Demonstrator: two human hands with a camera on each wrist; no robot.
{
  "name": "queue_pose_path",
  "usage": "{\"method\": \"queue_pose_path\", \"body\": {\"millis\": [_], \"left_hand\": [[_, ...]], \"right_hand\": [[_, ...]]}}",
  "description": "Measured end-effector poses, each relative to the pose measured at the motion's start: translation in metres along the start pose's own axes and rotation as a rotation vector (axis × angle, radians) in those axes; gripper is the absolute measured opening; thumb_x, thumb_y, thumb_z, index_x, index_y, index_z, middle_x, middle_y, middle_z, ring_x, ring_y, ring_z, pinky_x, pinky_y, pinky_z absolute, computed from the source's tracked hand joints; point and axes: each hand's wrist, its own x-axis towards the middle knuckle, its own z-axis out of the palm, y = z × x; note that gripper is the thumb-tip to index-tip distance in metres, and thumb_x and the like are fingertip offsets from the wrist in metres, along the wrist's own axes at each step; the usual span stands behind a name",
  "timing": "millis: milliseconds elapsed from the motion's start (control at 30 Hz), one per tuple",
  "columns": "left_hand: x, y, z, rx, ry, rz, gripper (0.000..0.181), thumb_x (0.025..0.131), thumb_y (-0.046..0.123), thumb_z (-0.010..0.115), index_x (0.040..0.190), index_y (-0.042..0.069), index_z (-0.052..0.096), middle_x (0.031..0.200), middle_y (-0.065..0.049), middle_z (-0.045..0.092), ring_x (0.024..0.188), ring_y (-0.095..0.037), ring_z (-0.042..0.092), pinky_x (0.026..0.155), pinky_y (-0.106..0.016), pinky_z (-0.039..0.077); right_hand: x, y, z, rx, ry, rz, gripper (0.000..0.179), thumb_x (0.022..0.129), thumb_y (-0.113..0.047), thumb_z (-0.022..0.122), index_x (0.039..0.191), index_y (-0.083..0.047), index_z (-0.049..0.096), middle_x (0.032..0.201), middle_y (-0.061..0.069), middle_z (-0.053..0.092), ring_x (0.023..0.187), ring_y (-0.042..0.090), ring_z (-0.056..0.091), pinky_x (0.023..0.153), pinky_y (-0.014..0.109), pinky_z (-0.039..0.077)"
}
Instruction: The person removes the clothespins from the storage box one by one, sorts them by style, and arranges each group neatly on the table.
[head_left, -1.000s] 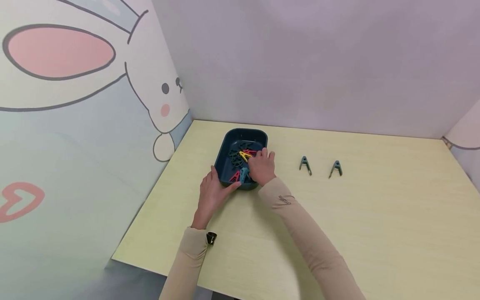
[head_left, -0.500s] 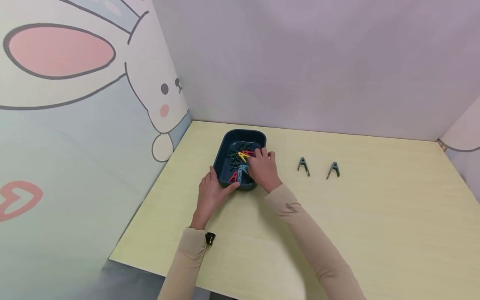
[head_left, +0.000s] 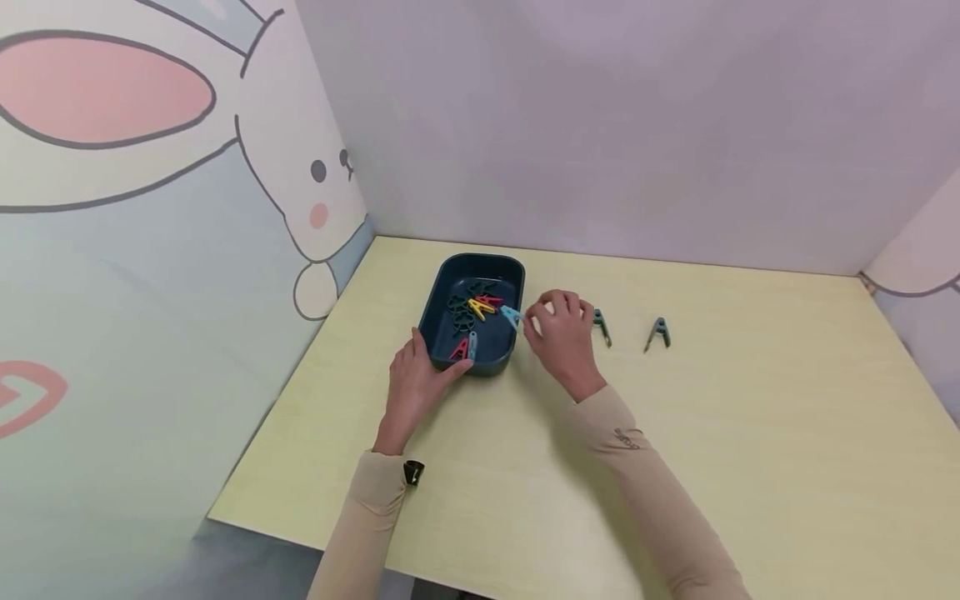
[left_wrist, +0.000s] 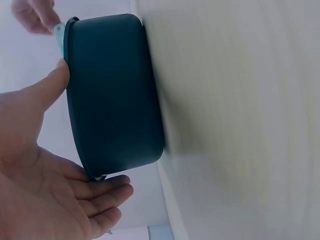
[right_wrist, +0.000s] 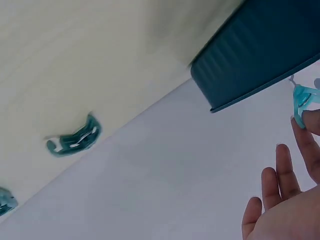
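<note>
A light blue clothespin (head_left: 512, 316) is pinched between the thumb and index finger of my right hand (head_left: 561, 337), just above the right rim of a dark teal plastic bin (head_left: 433, 310). In the right wrist view, the pinched clothespin (right_wrist: 302, 102) shows with the other fingers spread. My left hand (head_left: 415, 385) grips the bin's near left corner, thumb along the near rim and fingers against the side. Inside the bin lie a yellow clothespin (head_left: 481, 308), a red clothespin (head_left: 460, 348), another red one farther back, a blue one (head_left: 472, 345), and several dark green flower-like pieces (head_left: 463, 321).
Two dark green clothespins lie on the table right of the bin: one (head_left: 602, 327) partly behind my right hand, the other (head_left: 658, 333) farther right. The pale wooden table (head_left: 720, 450) meets a wall at the back and a rabbit-painted wall (head_left: 150, 333) on the left.
My right hand has lifted out of the bin and moved right, bringing the light blue clothespin up over the rim. The left hand stays at the bin's corner.
</note>
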Motion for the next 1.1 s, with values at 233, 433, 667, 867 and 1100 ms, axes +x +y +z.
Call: {"method": "queue_pose_path", "body": {"millis": [233,433,667,867,1100], "left_hand": [[0.000,-0.001,-0.001,-0.006,-0.002,0.013,0.119,0.089,0.062,0.074,0.160,-0.011,0.013,0.159,-0.034,0.031,0.145,-0.049,0.031,0.121,-0.057,0.021],[0.000,-0.001,-0.001,-0.015,-0.002,0.025,0.119,0.089,0.062,0.073,0.160,-0.012,0.013,0.158,-0.035,0.032,0.145,-0.050,0.031,0.121,-0.058,0.021],[0.003,-0.002,-0.002,-0.017,-0.015,0.015,0.119,0.089,0.062,0.073,0.160,-0.012,0.013,0.159,-0.034,0.030,0.146,-0.049,0.030,0.122,-0.057,0.019],[0.004,-0.003,-0.001,-0.011,-0.027,0.005,0.120,0.089,0.062,0.072,0.161,-0.011,0.011,0.160,-0.034,0.029,0.146,-0.048,0.029,0.122,-0.057,0.018],[0.004,-0.002,-0.001,-0.014,-0.029,0.005,0.120,0.089,0.062,0.073,0.161,-0.010,0.010,0.161,-0.033,0.028,0.147,-0.048,0.028,0.122,-0.057,0.018]], "right_hand": [[-0.030,0.032,-0.027,-0.014,0.058,0.089,0.008,0.094,-0.008,0.073,0.089,-0.002,0.071,0.112,0.020,0.059,0.109,0.044,0.049,0.092,0.063,0.036],[-0.056,0.055,-0.044,-0.059,0.087,0.138,0.009,0.091,-0.006,0.072,0.085,0.000,0.068,0.110,0.023,0.058,0.106,0.048,0.047,0.088,0.066,0.035],[-0.075,0.064,-0.048,-0.120,0.025,0.182,0.010,0.088,-0.004,0.074,0.082,0.000,0.067,0.108,0.023,0.058,0.108,0.048,0.046,0.086,0.065,0.036],[-0.080,0.063,-0.047,-0.172,-0.068,0.220,0.009,0.088,-0.004,0.074,0.084,0.002,0.068,0.109,0.023,0.058,0.110,0.048,0.046,0.087,0.065,0.038],[-0.084,0.058,-0.048,-0.184,-0.179,0.293,0.009,0.090,-0.004,0.069,0.084,0.003,0.067,0.108,0.024,0.057,0.111,0.048,0.045,0.089,0.065,0.036]]}}
